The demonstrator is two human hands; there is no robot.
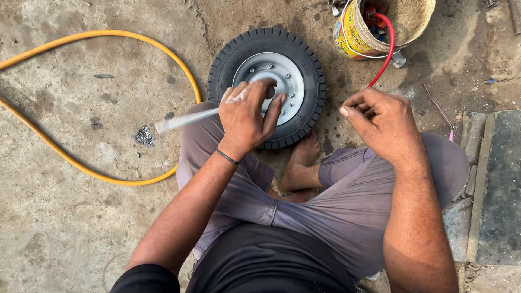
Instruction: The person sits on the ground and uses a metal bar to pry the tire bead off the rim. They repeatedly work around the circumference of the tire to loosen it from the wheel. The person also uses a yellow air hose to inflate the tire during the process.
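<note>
A small black tyre (pixel 305 65) on a silver metal rim (pixel 262 68) lies flat on the concrete ground in front of my crossed legs. My left hand (pixel 247 116) is over the rim's hub and grips a silver rod-like tool (pixel 183 120) that sticks out to the left, blurred. My right hand (pixel 382 122) hovers to the right of the tyre with the fingers curled in; whether it holds something small cannot be told. My bare foot (pixel 302 163) rests against the tyre's near edge.
A yellow hose (pixel 81 38) loops over the ground at the left. A yellow bucket (pixel 355 32) with tools and a red hose (pixel 386 51) stands behind the tyre at the right. Stone slabs (pixel 499 184) lie at the far right. A small grey debris pile (pixel 144 135) sits at left.
</note>
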